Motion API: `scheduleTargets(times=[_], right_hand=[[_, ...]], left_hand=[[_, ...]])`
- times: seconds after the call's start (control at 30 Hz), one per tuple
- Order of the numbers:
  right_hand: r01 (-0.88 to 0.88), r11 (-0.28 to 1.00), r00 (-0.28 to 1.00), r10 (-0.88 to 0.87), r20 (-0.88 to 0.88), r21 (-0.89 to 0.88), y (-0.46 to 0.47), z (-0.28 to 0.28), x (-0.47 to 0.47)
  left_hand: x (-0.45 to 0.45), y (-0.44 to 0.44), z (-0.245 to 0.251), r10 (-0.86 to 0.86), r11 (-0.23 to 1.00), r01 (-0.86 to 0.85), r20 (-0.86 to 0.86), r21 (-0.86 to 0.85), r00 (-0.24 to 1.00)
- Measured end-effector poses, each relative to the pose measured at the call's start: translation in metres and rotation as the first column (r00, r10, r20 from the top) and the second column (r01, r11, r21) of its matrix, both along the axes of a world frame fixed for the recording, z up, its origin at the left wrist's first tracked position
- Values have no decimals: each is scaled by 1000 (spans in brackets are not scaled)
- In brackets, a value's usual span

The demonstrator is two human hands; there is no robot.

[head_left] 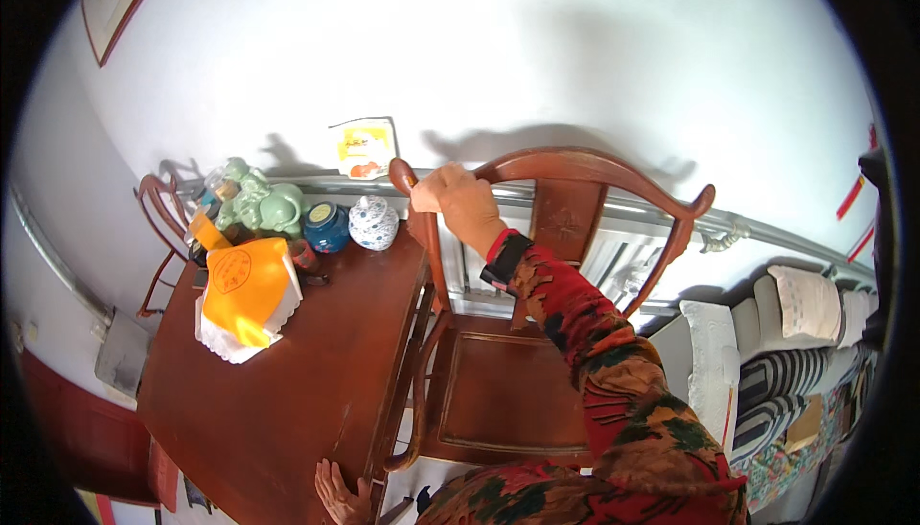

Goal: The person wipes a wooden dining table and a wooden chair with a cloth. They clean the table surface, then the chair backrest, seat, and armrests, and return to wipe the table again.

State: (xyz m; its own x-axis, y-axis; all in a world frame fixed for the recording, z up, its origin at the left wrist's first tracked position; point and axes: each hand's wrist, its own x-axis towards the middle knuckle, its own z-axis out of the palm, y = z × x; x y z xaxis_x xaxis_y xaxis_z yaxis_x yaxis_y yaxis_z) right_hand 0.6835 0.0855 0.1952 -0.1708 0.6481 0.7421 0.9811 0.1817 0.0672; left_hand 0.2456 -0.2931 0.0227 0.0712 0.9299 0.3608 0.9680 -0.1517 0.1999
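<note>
My right hand (pixel 460 202) is closed around the left part of the curved top rail of a reddish-brown wooden armchair (pixel 575 158). Its arm, in a red and brown patterned sleeve with a black wrist strap (pixel 507 260), reaches across the chair seat (pixel 514 388). Whether anything thin lies between the palm and the wood is hidden. At the bottom of the view, my left hand (pixel 341 493) lies flat near the edge of the dark red wooden table (pixel 287 410), holding nothing.
On the table stand a green ceramic figurine (pixel 269 202), a blue jar (pixel 326 227), a blue-and-white lidded jar (pixel 374 223) and an orange-and-white cloth (pixel 248 288). A yellow-and-white packet (pixel 365 148) leans on the wall. Pipes (pixel 776 237) run behind the chair; a cushioned sofa (pixel 747 324) stands right.
</note>
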Motion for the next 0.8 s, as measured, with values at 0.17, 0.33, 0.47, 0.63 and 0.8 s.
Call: scheduleTargets(times=[0.17,0.33,0.47,0.63,0.8], right_hand=[[123,992,991,-124,-39,-29,-41,35,93],[344,929,868,-369,-333,-134,-97,57,177],[468,883,868,-467,-170,-33,-130,27,244],[619,782,779,-599,186,-75,-149,-15,324],[613,784,772,-621,-139,-97,-121,-9,274]], left_hand=[[6,3,9,-46,996,46,-5,73,999],[5,1,7,-28,996,31,-36,78,999],[1,1,3,-26,997,29,-41,67,999],[-2,1,1,-15,999,16,-27,37,1000],[-2,0,1,10,1000,-10,-13,3,1000]])
